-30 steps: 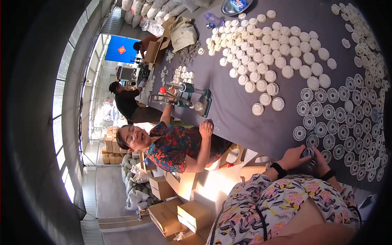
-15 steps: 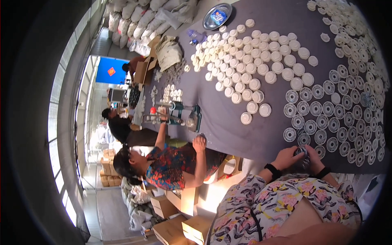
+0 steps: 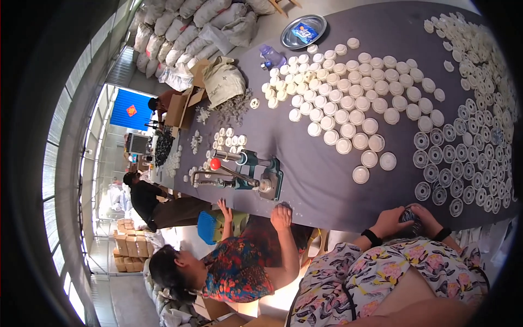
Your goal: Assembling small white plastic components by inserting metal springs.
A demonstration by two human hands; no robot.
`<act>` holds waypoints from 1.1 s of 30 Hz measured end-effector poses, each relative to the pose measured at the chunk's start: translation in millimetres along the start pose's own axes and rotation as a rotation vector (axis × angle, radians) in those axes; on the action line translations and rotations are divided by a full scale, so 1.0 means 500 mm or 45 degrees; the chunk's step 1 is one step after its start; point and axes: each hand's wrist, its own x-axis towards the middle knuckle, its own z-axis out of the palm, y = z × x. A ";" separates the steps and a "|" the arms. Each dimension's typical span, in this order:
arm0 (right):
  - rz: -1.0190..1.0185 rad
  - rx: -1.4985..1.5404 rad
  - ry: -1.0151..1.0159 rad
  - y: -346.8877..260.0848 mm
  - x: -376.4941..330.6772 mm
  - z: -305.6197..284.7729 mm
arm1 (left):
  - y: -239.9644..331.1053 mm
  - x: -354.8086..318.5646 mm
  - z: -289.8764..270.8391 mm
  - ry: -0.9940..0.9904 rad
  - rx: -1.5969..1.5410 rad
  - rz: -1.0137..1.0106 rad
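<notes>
At the table's near edge, my left hand (image 3: 389,222) and my right hand (image 3: 426,220) come together, fingers curled round a dark, shiny thing (image 3: 409,217) with pale streaks. Its kind cannot be made out, and the fingers cover part of it. Just beyond my hands lie rows of translucent white ring-shaped discs (image 3: 440,194), each with a round centre. Farther left, many round white caps (image 3: 360,174) are spread over the grey tablecloth (image 3: 321,196).
To the left, a co-worker (image 3: 234,267) sits beside a green hand press (image 3: 272,177) with a red-knobbed lever. A metal tray (image 3: 286,41) holding a blue packet and a purple bottle (image 3: 271,56) stand at the far side. Loose white parts (image 3: 479,60) heap up at far right.
The whole view has shifted, so the table sits differently in it. The co-worker's far hand has come off the press lever and dropped beside the table. My hands keep hold of the dark thing.
</notes>
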 end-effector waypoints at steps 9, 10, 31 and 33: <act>0.119 -0.140 -0.059 0.004 0.053 0.152 | -0.108 -0.089 -0.087 0.080 0.076 0.046; 0.137 -0.145 -0.066 0.005 0.052 0.151 | -0.107 -0.089 -0.088 0.053 0.086 0.022; -0.209 -0.750 -0.043 0.186 -0.019 0.093 | -0.137 -0.179 0.026 -0.429 0.037 -0.140; -0.239 -0.800 -0.087 0.217 -0.042 0.060 | -0.135 -0.206 0.076 -0.410 -0.030 -0.175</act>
